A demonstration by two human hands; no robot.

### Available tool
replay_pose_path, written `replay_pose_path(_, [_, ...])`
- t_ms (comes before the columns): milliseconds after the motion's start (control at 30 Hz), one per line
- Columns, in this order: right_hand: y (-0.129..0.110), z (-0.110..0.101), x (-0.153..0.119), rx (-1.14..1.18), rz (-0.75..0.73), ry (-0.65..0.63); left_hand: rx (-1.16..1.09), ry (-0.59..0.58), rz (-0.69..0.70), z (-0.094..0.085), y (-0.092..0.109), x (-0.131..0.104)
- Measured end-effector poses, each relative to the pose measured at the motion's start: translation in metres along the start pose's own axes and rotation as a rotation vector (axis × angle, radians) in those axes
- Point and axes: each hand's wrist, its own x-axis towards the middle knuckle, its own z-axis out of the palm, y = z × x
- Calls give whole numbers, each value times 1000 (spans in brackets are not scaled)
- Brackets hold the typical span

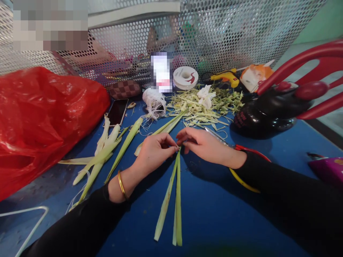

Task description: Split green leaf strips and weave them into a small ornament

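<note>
Between my hands hang long pale green leaf strips [179, 200], like corn husk, joined at the top and spread apart below. My left hand [154, 151], with a gold bangle at the wrist, pinches their top end between thumb and fingertips. My right hand [206, 146] meets it there, thumb and fingers bent close around the same end; the exact contact is partly hidden. Behind the left hand lies another pale leaf piece [171, 124]. Scissors [214, 134] with red and yellow handles lie partly under my right wrist and forearm.
Leaf pieces with white threads [99, 160] lie left, near a red plastic bag [48, 121]. Behind are a dark phone [118, 111], white string [154, 103], a ribbon spool [185, 77], shredded trimmings [198, 109] and a yellow glue gun [226, 77]. A black pot-like object [265, 119] with red handles stands right.
</note>
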Motion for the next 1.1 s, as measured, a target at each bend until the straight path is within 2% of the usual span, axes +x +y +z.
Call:
replay_pose_path(67, [1,1,0,-53,-16,-30,99,31,57,0,-1,-1])
replay_pose_path(233, [5,0,0,-85,-24,-7,429,138,250,2,-3,-5])
replay_pose_path(400, [6,2,0,-6,-2,-8,798,191,583,4,-10,-8])
replay_pose_path(567, [4,3,1,43,-20,-12,940,205,823,6,-10,-11])
replay_pose_path(900, [7,0,2,-66,-45,-11,958,213,900,7,-5,-12])
replay_pose_path(1100, [8,-1,2,-119,-28,83,929,231,854,6,-6,-11])
